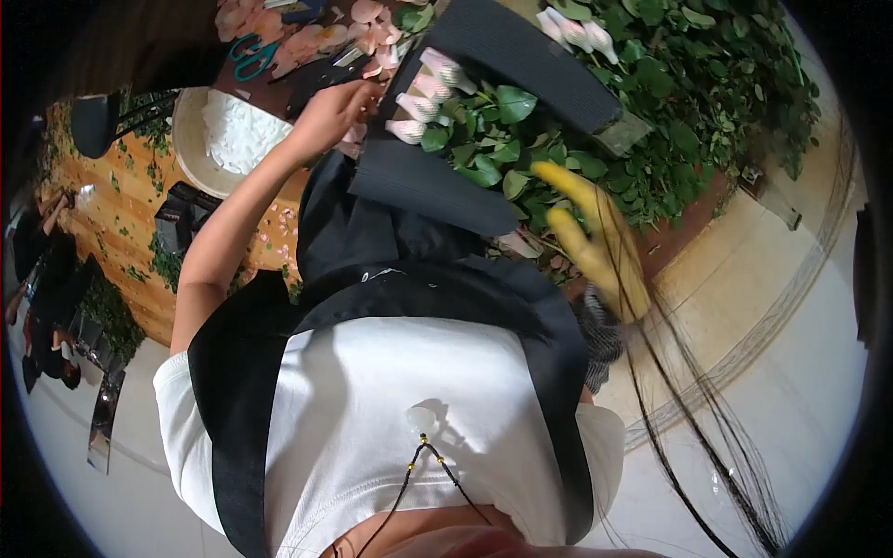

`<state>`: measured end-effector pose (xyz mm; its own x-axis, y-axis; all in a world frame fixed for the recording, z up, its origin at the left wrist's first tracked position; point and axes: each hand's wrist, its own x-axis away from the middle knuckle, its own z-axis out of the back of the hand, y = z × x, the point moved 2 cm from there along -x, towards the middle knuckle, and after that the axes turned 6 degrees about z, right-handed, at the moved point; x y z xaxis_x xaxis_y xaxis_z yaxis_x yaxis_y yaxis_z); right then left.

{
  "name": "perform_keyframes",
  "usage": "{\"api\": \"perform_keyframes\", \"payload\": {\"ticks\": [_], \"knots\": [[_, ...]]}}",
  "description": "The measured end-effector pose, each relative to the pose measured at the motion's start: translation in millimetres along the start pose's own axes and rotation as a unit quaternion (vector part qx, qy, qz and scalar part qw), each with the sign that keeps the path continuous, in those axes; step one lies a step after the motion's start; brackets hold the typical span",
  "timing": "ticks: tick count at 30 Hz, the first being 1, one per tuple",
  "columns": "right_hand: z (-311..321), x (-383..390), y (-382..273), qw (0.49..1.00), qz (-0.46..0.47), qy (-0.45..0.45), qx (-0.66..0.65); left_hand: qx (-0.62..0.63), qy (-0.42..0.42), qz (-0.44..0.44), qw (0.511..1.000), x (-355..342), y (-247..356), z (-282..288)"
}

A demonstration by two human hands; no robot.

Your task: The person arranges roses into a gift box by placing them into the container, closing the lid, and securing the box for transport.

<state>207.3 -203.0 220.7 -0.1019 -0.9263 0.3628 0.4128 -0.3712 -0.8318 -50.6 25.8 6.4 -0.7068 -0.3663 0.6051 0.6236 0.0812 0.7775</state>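
Note:
My left hand [337,116] is bare, its fingers bent together at the left edge of a dark grey corrugated sheet [423,191]. Whatever those fingers hold, if anything, I cannot make out. Several pale pink roses [423,100] in white mesh sleeves lie on the sheet, heads toward my left hand, leafy stems [502,139] running right. Over by the stem ends is my right hand [605,246] in a yellow glove, slightly blurred. Its fingers are apart, with nothing between them.
Beyond the sheet lies a second dark corrugated wrap [521,60], with more sleeved roses [579,35] and a heap of leafy stems [688,102]. At the far left are teal-handled scissors [251,58], loose pink petals [312,45] and a round tub [191,149] of white pieces.

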Motion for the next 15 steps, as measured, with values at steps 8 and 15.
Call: {"api": "perform_keyframes", "payload": {"ticks": [8,15], "knots": [[-124,-134,93,0.954,-0.054,-0.162,0.245,-0.325,-0.099,-0.082,0.937,-18,40,-22],[-134,-131,77,0.880,-0.049,-0.189,0.434,-0.221,0.029,-0.173,0.959,-24,-9,-31]]}}
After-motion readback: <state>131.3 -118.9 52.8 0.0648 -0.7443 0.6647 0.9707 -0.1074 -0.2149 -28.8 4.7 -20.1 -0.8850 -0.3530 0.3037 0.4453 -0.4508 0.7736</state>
